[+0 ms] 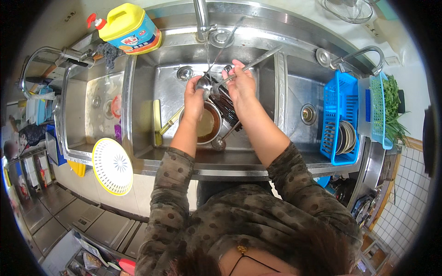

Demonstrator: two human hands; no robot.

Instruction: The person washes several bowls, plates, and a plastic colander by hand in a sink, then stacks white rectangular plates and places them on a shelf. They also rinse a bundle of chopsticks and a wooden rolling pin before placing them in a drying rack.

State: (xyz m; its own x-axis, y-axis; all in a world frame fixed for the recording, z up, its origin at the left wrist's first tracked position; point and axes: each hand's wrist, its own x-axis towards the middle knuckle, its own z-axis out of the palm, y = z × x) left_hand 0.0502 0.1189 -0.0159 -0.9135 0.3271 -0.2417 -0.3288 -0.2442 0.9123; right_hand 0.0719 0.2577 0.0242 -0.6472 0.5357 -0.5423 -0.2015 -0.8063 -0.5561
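Observation:
My left hand [194,101] grips the shiny bowl of a metal ladle [203,83] under the tap; its thin handle slants up and right. In my right hand [243,82] lies a second long metal handle [264,56], whose lower end meets the ladle bowl. Something small and shiny shows at my right fingertips, too small to name. Below both hands stands a round metal pot [221,119] with brownish liquid inside. Beside it lies a bundle of dark sticks [230,109], partly covered by my right wrist. Another ladle [218,143] rests near the pot's lower right.
Water runs from the central faucet [202,20]. Two yellow-green handled pieces [157,119] lie left in the basin. A yellow detergent jug [131,29] stands behind left. A white colander [112,167] leans at the front-left edge. A blue rack [340,117] holds plates on the right.

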